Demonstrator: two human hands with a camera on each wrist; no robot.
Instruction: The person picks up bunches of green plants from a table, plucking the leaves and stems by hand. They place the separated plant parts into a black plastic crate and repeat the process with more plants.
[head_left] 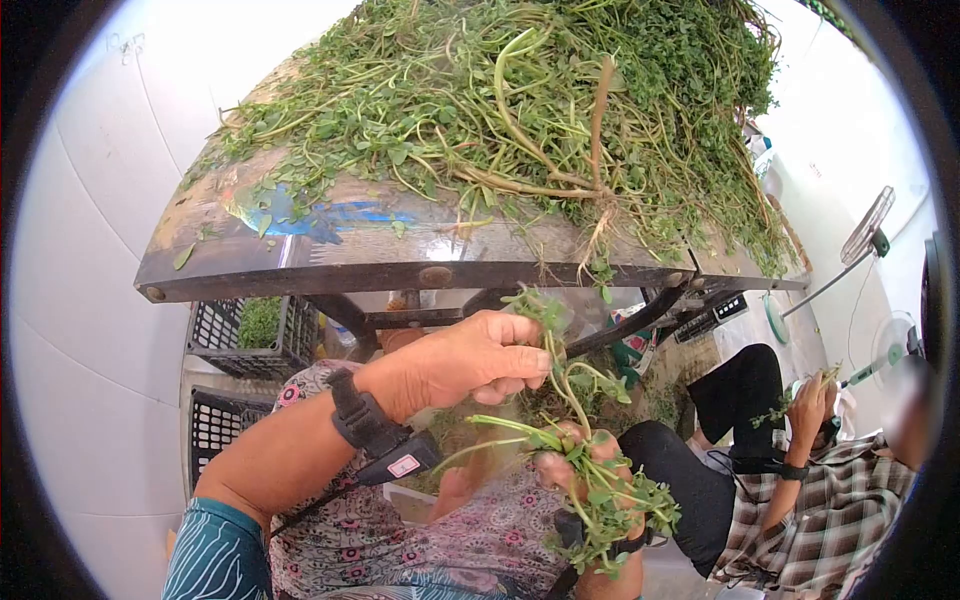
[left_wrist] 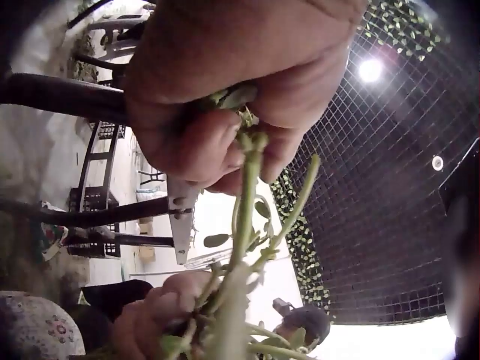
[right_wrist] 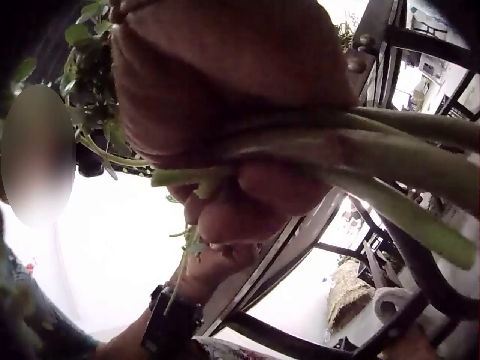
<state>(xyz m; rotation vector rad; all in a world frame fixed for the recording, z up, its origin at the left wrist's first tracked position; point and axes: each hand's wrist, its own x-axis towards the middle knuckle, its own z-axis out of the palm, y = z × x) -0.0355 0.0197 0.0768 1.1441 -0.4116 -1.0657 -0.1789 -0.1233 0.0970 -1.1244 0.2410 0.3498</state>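
In the head view the left hand (head_left: 460, 362) pinches the upper part of a leafy green stem (head_left: 572, 395) between thumb and fingers, in front of the table edge. Lower and to the right, the right hand (head_left: 590, 458) grips a small bunch of green stems (head_left: 610, 500), leaves hanging over the wrist. The left wrist view has the left hand (left_wrist: 240, 97) pinching a thick stem (left_wrist: 249, 187) that runs down toward the right hand (left_wrist: 169, 311). Several cut stems (right_wrist: 405, 161) stick out from the right hand (right_wrist: 232, 112) in the right wrist view.
A large heap of green plants (head_left: 450, 110) covers much of the wooden table (head_left: 350, 265), a long rooted stalk (head_left: 600, 130) on top. Black crates (head_left: 285, 350) stand below at left. At right sits another person (head_left: 820, 500) in a checked shirt, holding a sprig.
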